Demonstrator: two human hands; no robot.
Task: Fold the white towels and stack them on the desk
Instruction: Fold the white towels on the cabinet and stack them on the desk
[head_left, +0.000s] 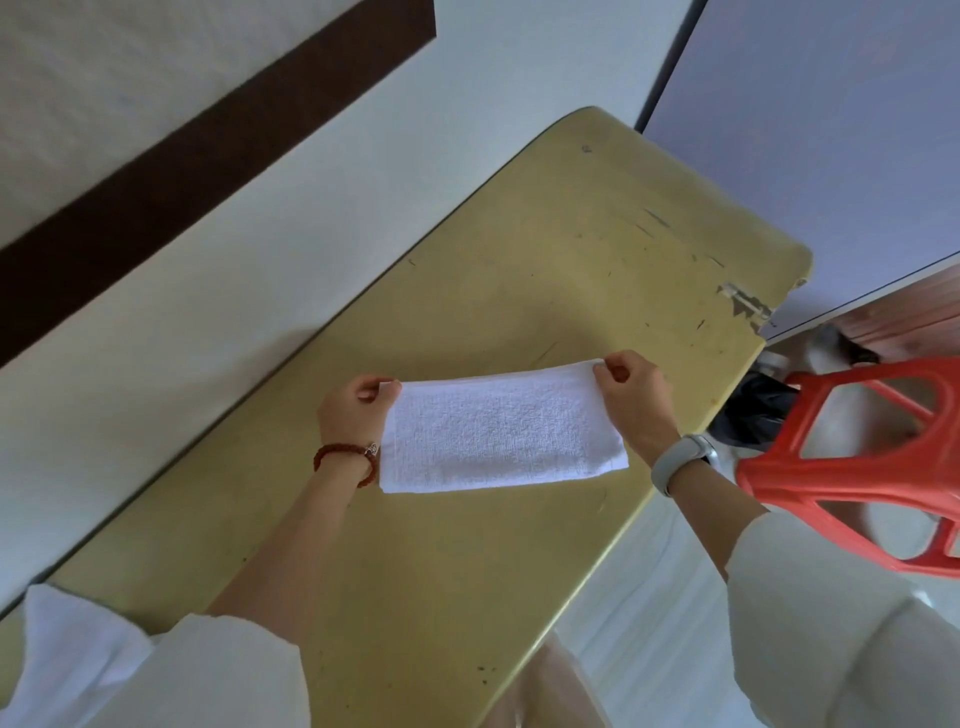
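On the far left a white wall (249, 249) carries a dark brown band (208, 156) and meets the long edge of the yellowish desk (571, 270), whose scuffed top runs away toward the upper right. The left forearm comes up from the lower left out of a white sleeve (156, 670), bare past the elbow, with a red beaded bracelet (345, 460) round the wrist; the left hand (353, 415) is bent inward at the wrist, its fingers curled, thumb and fingertips pinching the far left corner of the white towel (498, 434). The towel is folded into a long narrow strip and lies in the middle of the desk between the two hands; its near edge seems to rest on the top, while its far edge is held at both corners, and whether that edge is lifted off the surface cannot be told. The right hand (636, 397) mirrors the left: fingers curled, thumb and forefinger gripping the far right corner, the back of the hand turned to the camera. A white wristband (680, 462) sits on the right wrist, and the forearm runs back to a white sleeve (810, 613) at the lower right. Just beyond the desk's right edge stands a red plastic stool (857, 467), and behind it is a pale bluish panel (831, 130)
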